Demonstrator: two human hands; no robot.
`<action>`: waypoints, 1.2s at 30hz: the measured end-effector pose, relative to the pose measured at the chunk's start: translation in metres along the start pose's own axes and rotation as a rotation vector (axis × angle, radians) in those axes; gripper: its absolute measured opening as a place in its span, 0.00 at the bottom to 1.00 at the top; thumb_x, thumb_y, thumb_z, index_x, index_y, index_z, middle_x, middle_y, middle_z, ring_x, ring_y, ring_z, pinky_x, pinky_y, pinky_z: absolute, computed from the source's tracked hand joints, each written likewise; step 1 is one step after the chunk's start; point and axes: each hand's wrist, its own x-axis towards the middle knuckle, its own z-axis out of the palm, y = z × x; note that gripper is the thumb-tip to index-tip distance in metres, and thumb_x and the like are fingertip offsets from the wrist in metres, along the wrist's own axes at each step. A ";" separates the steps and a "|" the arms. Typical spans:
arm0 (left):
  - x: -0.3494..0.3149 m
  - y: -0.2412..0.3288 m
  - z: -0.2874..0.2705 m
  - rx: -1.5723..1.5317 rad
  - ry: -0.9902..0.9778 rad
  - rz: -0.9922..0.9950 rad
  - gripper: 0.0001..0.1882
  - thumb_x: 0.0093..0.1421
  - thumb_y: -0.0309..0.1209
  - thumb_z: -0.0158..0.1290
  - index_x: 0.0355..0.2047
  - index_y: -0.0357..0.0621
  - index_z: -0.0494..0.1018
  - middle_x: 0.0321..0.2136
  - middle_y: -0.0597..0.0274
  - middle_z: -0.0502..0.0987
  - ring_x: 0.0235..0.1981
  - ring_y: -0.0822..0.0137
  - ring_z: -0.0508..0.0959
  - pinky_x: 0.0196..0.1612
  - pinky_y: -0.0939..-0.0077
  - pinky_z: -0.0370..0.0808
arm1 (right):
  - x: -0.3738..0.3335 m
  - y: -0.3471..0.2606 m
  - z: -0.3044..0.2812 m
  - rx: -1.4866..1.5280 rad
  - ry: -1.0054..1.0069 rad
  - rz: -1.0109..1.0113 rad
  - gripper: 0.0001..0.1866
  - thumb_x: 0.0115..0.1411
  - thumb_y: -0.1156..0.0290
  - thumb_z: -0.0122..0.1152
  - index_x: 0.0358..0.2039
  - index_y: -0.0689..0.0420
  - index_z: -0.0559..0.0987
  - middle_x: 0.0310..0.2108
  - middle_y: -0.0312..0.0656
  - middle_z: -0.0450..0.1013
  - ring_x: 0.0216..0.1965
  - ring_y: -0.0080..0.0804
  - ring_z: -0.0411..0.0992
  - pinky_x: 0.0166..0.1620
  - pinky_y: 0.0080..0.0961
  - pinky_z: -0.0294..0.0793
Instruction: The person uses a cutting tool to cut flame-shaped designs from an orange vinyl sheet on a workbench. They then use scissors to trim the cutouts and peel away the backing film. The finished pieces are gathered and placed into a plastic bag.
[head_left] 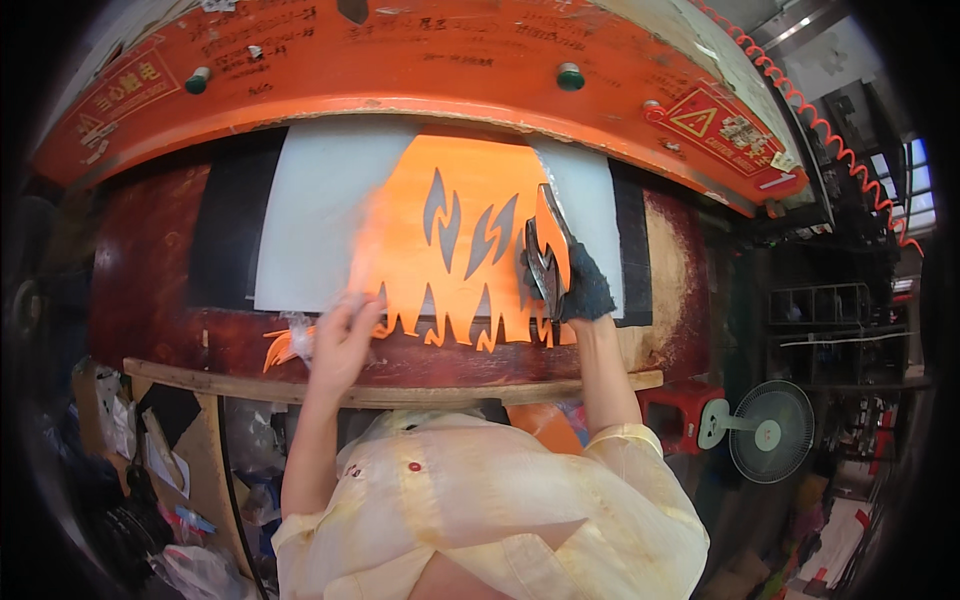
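In the head view, the bare left hand (340, 335) pinched the orange flame-cut sheet (455, 240) at its seven o'clock corner; the dark-gloved right hand (580, 290) clenched the four o'clock edge, over the white cutting pad (320, 220). The narrow tongues looked likely to tear if pulled unevenly.
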 end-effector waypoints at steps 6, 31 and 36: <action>0.016 0.043 0.042 -0.213 -0.041 0.092 0.12 0.58 0.32 0.56 0.36 0.34 0.74 0.26 0.66 0.71 0.28 0.80 0.69 0.31 0.83 0.67 | -0.032 0.028 0.060 -0.494 -0.179 -0.112 0.27 0.55 0.83 0.53 0.57 0.55 0.65 0.48 0.42 0.68 0.43 0.31 0.70 0.38 0.26 0.73; 0.036 0.030 0.061 0.116 -0.438 0.009 0.15 0.58 0.39 0.55 0.26 0.36 0.76 0.14 0.69 0.69 0.18 0.81 0.67 0.20 0.81 0.65 | -0.077 0.066 0.086 -0.407 0.255 -0.254 0.23 0.60 0.68 0.52 0.54 0.61 0.66 0.48 0.41 0.66 0.47 0.25 0.65 0.48 0.21 0.66; 0.043 0.036 0.077 0.283 -0.478 0.002 0.16 0.60 0.39 0.52 0.25 0.36 0.75 0.14 0.67 0.70 0.18 0.72 0.71 0.24 0.75 0.67 | -0.074 0.071 0.048 -0.484 0.207 -0.292 0.22 0.60 0.69 0.54 0.54 0.62 0.66 0.51 0.44 0.65 0.50 0.30 0.65 0.50 0.28 0.66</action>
